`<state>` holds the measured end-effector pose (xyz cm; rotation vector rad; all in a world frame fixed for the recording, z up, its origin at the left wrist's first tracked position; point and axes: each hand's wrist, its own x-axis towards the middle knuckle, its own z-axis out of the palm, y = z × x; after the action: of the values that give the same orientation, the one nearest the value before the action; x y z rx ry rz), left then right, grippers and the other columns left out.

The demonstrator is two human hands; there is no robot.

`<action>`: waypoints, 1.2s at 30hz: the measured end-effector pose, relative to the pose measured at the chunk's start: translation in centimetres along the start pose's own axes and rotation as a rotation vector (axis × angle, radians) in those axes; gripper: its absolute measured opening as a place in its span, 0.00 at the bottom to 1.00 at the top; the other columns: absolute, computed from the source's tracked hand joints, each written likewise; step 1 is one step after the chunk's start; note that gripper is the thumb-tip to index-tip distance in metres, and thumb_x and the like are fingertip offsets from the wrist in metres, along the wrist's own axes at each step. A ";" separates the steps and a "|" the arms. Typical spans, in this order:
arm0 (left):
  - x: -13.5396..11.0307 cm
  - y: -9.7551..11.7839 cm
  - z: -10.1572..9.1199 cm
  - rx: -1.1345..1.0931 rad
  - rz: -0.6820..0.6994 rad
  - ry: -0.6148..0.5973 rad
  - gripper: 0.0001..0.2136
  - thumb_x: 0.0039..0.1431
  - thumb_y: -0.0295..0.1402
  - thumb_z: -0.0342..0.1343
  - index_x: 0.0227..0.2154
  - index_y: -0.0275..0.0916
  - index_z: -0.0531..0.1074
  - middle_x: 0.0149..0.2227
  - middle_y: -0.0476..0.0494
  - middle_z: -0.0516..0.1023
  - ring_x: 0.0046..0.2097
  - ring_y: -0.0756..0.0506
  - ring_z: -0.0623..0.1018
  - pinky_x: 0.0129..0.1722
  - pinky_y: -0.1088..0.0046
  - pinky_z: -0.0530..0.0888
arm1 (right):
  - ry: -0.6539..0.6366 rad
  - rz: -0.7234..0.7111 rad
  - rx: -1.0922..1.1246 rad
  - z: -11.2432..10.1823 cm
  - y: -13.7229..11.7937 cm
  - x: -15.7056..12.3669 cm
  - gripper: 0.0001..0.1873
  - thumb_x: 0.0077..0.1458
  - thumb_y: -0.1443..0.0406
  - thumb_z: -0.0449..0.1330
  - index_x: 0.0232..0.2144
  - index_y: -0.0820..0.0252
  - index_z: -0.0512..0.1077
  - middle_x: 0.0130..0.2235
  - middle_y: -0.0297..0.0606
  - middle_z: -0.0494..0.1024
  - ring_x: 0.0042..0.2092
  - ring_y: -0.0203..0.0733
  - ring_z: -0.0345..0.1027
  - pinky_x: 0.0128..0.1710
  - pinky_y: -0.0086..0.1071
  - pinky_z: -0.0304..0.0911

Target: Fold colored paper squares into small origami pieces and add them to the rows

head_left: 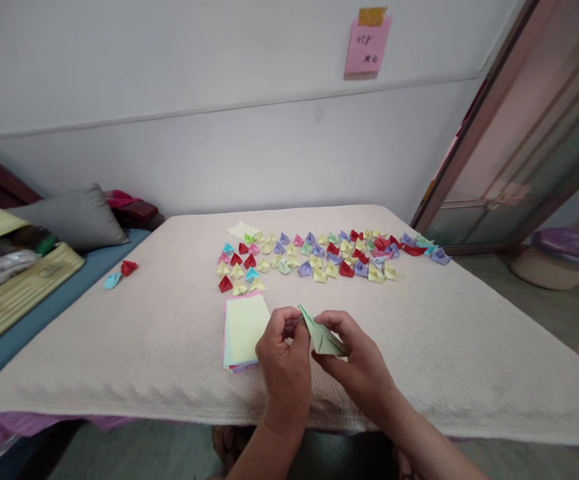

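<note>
A partly folded piece of light green paper (322,339) is held up between my two hands, above the front part of the cloth-covered table. My left hand (287,353) pinches its left corner between thumb and fingers. From the right, my right hand (352,347) grips the paper with the thumb below and the fingers above. Just left of my left hand lies a stack of coloured paper sheets (245,327), pale yellow on top. Beyond my hands, several small folded paper boats (319,273) in yellow, red, purple, pink, blue and green stand in rows.
The table (169,347) has a cream cloth. A red folded paper (128,268) and a blue one (112,280) lie at its left. A pale sheet (242,230) lies at the back. A grey pillow (77,217) is left; a pink note (368,47) hangs on the wall.
</note>
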<state>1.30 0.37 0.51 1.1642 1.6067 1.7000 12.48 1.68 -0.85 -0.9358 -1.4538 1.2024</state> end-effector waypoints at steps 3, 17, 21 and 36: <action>-0.1 0.0 0.0 0.004 0.012 -0.035 0.03 0.54 0.27 0.53 0.30 0.39 0.71 0.27 0.51 0.75 0.31 0.50 0.74 0.33 0.76 0.70 | 0.097 -0.172 -0.187 0.1 0.0 0.0 0.10 0.50 0.71 0.59 0.35 0.53 0.73 0.36 0.36 0.74 0.39 0.44 0.66 0.40 0.34 0.58; 1.5 -0.5 -1.5 0.191 0.216 -0.293 0.10 0.50 0.24 0.57 0.34 0.41 0.76 0.45 0.44 0.69 0.49 0.44 0.70 0.48 0.67 0.66 | -0.028 0.195 0.263 -2.8 -0.1 1.6 0.12 0.51 0.62 0.62 0.19 0.61 0.72 0.24 0.33 0.68 0.30 0.38 0.58 0.33 0.32 0.51; 1.8 -0.9 -1.4 0.137 0.174 -0.298 0.05 0.50 0.27 0.60 0.30 0.41 0.76 0.45 0.44 0.70 0.50 0.43 0.70 0.48 0.65 0.66 | -0.065 0.197 0.260 -3.0 -0.3 1.6 0.11 0.51 0.63 0.62 0.20 0.61 0.73 0.24 0.33 0.69 0.30 0.38 0.58 0.31 0.32 0.51; 2.0 -0.6 -1.8 0.176 0.291 -0.386 0.05 0.52 0.28 0.59 0.33 0.41 0.73 0.48 0.42 0.69 0.53 0.41 0.69 0.52 0.62 0.65 | -0.057 0.179 0.191 -3.0 -0.4 1.7 0.14 0.50 0.62 0.61 0.16 0.60 0.70 0.23 0.33 0.70 0.29 0.38 0.59 0.32 0.32 0.50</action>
<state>-1.29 1.20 0.52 1.7647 1.4161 1.3998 15.11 3.87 0.00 -0.9205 -1.2934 1.4819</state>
